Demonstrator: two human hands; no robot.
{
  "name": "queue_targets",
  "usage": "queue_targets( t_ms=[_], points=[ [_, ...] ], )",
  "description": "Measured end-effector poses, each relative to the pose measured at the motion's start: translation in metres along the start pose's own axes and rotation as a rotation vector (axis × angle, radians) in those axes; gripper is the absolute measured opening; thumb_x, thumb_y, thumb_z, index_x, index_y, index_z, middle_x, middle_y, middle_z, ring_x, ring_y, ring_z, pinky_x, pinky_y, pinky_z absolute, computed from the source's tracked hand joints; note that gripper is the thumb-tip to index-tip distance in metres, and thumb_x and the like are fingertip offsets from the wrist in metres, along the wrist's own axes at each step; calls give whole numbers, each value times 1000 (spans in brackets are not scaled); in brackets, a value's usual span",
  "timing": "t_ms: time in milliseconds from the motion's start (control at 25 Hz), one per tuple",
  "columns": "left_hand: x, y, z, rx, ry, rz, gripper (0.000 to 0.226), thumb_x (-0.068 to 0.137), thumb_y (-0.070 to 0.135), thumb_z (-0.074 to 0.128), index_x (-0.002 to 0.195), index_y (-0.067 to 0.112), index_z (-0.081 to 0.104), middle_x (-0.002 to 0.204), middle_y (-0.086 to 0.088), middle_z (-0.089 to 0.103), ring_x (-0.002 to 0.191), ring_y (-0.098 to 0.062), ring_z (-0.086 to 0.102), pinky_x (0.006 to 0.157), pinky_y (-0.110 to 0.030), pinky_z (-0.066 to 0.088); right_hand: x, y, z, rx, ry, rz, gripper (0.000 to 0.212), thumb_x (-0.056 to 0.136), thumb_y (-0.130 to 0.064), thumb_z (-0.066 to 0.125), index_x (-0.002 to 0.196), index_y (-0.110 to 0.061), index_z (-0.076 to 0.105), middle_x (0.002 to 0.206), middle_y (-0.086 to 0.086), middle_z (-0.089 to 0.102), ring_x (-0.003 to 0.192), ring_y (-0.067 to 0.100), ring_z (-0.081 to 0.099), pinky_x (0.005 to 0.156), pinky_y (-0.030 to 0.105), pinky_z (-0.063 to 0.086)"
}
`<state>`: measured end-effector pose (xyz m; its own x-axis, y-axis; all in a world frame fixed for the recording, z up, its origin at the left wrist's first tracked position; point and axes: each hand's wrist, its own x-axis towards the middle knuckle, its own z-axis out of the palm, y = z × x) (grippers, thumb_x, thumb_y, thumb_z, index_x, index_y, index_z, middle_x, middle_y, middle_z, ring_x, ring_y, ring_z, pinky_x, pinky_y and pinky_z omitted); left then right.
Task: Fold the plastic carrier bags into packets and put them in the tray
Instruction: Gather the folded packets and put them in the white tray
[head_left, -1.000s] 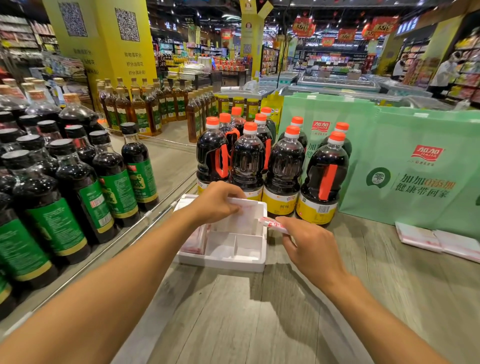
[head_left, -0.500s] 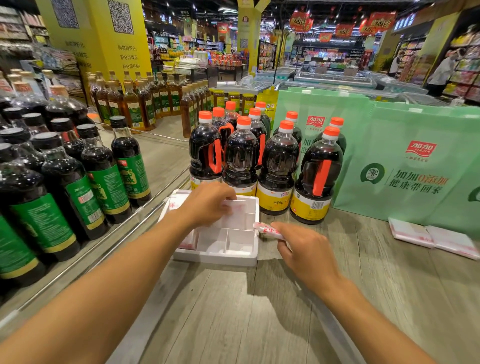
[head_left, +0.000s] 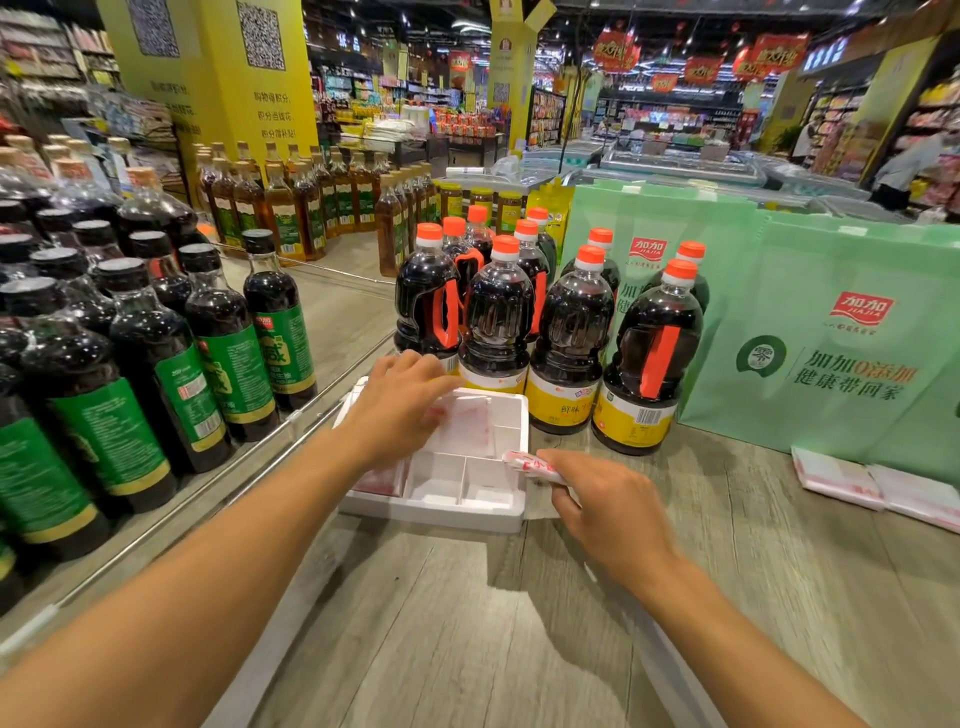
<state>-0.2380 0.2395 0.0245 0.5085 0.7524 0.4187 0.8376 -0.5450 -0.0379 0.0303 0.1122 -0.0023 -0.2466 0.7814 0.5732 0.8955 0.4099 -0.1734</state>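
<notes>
**Hands at the tray: one packet under the fingers, one in a pinch**

Left hand (head_left: 400, 410): you are reaching over the white tray (head_left: 436, 512) with your fingers stretched out fairly straight. The fingertips are lying on a flat packet (head_left: 467, 423) in the far compartment, and nothing is being gripped.

Right hand (head_left: 602, 499): you are pinching a folded packet (head_left: 530, 461) between thumb and curled fingers. Its free end is pointing at the tray's right rim, just beside it and above the counter (head_left: 493, 623); whether it is touching the rim cannot be told.

The tray is sitting on the wood-grain counter, directly in front of a cluster of orange-capped sauce bottles (head_left: 566, 332) and close against the nearest ones. Its two near compartments on the right are showing their white floor. A third packet (head_left: 382, 480), printed in red, is lying in the long compartment on the left, partly hidden by your left wrist.

Green-labelled bottles (head_left: 218, 353) are standing in rows on the lower shelf to your left. Pale green shopping bags (head_left: 831, 338) are standing upright behind and to the right of the sauce bottles. At their foot, well apart from the tray, unfolded carrier bags (head_left: 878, 483) are lying flat on the counter.
</notes>
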Motion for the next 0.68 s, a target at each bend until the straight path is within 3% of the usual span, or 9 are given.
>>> queue_targets(
  t_ms=[240, 400, 520, 680],
  points=[
    [-14, -18, -3, -23, -12, -67, 75, 88, 62, 63, 153, 41, 33, 156, 7, 34, 146, -20, 23, 122, -50, 12, 45, -18, 3, 18, -38, -61, 34, 88, -16, 70, 119, -28, 69, 103, -10, 75, 92, 17, 69, 66, 36, 56],
    [-16, -23, -3, 5, -29, -137, 90, 79, 82, 34, 157, 37, 27, 164, 4, 25, 154, -22, 12, 125, -56, 1, 79, -33, 16, 15, -138, -96, 35, 94, -25, 64, 129, -29, 65, 112, -6, 75, 102, 23, 69, 71, 43, 57],
    [-25, -39, -3, -23, -64, -152, 95, 80, 88, 28, 159, 36, 21, 169, 6, 13, 157, -20, 4, 126, -55, -4, 94, -36, 25, 16, -159, -83, 36, 95, -25, 63, 131, -27, 63, 118, -5, 74, 108, 24, 67, 76, 42, 56],
    [-47, -64, -2, -52, -144, -109, 82, 95, 80, 25, 162, 37, 8, 170, 8, -1, 157, -18, -3, 126, -48, -6, 100, -34, 38, 47, -178, -66, 39, 94, -22, 65, 133, -25, 62, 120, -3, 73, 111, 27, 66, 78, 42, 55]
  ],
)
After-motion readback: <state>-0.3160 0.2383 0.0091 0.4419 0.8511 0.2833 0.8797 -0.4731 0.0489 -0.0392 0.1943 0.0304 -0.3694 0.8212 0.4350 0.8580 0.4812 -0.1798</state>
